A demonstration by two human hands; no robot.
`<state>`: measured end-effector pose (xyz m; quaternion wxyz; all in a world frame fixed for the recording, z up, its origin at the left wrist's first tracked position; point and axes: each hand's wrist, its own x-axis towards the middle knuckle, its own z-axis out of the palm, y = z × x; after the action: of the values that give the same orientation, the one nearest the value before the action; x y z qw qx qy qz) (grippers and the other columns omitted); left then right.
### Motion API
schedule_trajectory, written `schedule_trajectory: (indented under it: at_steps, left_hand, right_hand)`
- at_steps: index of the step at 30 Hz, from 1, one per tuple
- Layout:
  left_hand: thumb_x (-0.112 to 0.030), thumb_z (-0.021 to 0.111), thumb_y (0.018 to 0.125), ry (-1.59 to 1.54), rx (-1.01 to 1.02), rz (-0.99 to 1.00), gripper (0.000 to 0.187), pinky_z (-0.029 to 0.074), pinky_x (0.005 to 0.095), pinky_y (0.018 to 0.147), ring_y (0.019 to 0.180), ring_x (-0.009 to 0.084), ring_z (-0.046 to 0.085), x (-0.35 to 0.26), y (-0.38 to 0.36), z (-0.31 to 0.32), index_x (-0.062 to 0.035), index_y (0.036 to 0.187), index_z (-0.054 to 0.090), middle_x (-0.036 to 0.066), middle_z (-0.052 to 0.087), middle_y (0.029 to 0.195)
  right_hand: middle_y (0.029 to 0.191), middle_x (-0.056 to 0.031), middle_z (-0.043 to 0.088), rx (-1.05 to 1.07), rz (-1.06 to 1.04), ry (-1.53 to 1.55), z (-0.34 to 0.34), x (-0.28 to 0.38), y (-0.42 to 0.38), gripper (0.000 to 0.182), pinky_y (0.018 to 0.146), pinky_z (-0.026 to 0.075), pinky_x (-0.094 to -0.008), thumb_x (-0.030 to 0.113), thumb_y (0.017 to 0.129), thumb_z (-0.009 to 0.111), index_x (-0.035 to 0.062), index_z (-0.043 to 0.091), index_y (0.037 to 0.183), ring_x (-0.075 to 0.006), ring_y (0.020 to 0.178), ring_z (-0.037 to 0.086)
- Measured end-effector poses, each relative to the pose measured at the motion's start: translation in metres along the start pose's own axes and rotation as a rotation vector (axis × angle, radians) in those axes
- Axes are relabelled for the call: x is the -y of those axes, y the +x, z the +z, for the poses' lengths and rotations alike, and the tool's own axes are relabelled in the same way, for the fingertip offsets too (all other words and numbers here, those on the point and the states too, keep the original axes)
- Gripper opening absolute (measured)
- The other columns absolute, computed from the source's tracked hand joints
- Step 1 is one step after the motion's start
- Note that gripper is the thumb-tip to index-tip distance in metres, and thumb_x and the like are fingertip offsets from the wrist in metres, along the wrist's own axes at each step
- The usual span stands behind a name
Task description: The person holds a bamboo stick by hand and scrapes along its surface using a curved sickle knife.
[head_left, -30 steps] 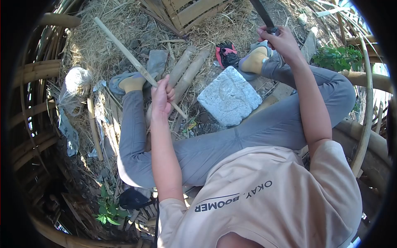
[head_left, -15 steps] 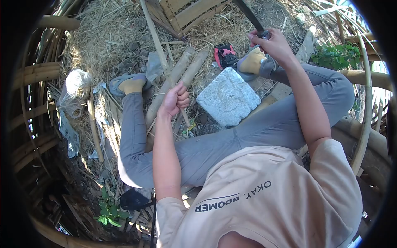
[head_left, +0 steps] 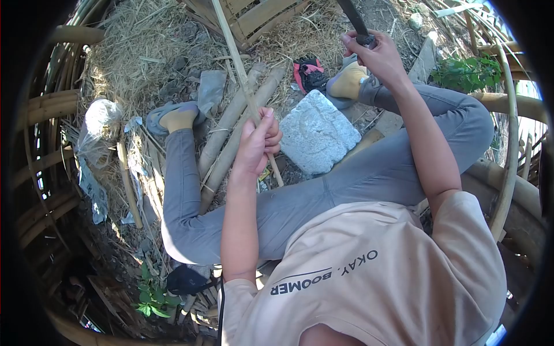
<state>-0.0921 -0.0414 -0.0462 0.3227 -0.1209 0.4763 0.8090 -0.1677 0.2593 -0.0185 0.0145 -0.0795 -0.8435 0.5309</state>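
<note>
My left hand (head_left: 259,141) is closed round a long, thin bamboo strip (head_left: 236,57). The strip slants from the top of the view down past my fist, and its lower end lies close to my thigh. Up at the right, my right hand (head_left: 380,60) grips a knife (head_left: 354,18) with a long dark blade pointing up and away; its handle is mostly hidden. Between my legs rests a rough, whitish square stone block (head_left: 319,132), apart from both hands.
Two bamboo poles (head_left: 239,135) lie on the ground left of the block. A slatted wooden crate (head_left: 262,23) stands at the top. A pink-and-black cloth item (head_left: 309,74) lies near my foot. Plastic bags (head_left: 99,130) and straw (head_left: 135,57) are at left.
My left hand has moved right with the bamboo strip, closer to the stone block. My right hand and the knife have shifted slightly; the knife stays in the grip.
</note>
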Motion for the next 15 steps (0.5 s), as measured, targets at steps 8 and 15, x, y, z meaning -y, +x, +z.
schedule_trajectory:
  at_steps: [8,15]
  left_hand:
    - [-0.031,0.046,0.106,-0.038,-0.14,0.272,0.021,0.03,0.0169,0.045,0.056,0.0031,0.036,0.004,0.004,-0.003,-0.0106,0.103,0.05,-0.002,0.041,0.078]
    - [-0.027,0.047,0.105,0.074,-0.16,0.307,0.02,0.052,0.027,0.062,0.081,0.0132,0.059,-0.002,0.002,-0.009,-0.0074,0.107,0.053,0.002,0.054,0.091]
  right_hand:
    - [0.074,-0.0028,0.067,-0.002,0.084,0.018,0.001,-0.002,-0.001,0.031,0.053,0.04,-0.0185,0.031,0.089,0.073,0.0033,0.068,0.101,-0.0028,0.058,0.051]
    - [0.072,-0.001,0.066,0.014,0.081,0.013,0.003,-0.002,0.0,0.03,0.052,0.038,-0.0184,0.032,0.089,0.073,0.0045,0.068,0.1,-0.0021,0.056,0.049]
